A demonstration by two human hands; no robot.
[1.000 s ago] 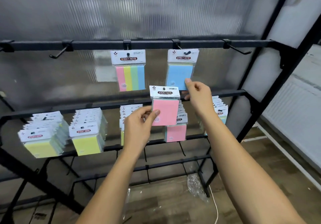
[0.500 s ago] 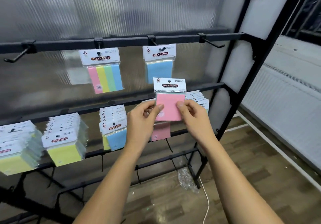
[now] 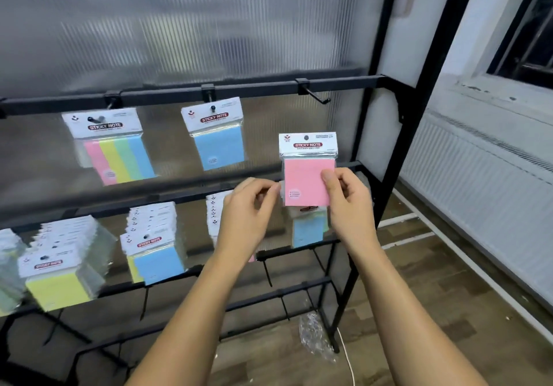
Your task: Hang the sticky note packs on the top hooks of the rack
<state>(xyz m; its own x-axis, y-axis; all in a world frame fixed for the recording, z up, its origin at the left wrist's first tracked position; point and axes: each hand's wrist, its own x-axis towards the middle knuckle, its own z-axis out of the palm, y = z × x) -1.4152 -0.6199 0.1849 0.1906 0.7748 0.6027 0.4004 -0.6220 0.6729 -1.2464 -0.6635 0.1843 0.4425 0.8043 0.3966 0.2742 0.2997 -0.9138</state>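
Behind everything, a ribbed translucent plastic wall [image 3: 191, 20] fills the upper left and centre of the frame. Before it stands a black metal rack [image 3: 386, 134] of square bars. Its top bar [image 3: 254, 90] crosses the upper middle.

Lower left, thick bundles of packs [image 3: 59, 266] in glossy clear wrap hang on the lower hooks, yellow and blue squares under white header cards. At right sits a white ribbed radiator [image 3: 484, 182] over a wood-grain floor [image 3: 434, 295].

Two packs hang on top hooks: a striped pack [image 3: 116, 149] of pink, yellow, green and blue at left of centre, and a blue pack [image 3: 218, 138] just right of it. Further right on the bar, one bare hook [image 3: 317, 96] juts out, thin and bent up at its tip.

Right of centre, below that hook and apart from it, a pink pack [image 3: 308, 173] is held upright, a flat square with a white header card and a round hole. The right hand [image 3: 350, 206] pinches its right edge between thumb and curled fingers. The left hand [image 3: 248, 212], fingers curled, pinches at its left edge; blur hides how firmly.

Bottom centre, crumpled clear plastic [image 3: 314, 334] lies on the floor beside a thin white cable [image 3: 348, 358].
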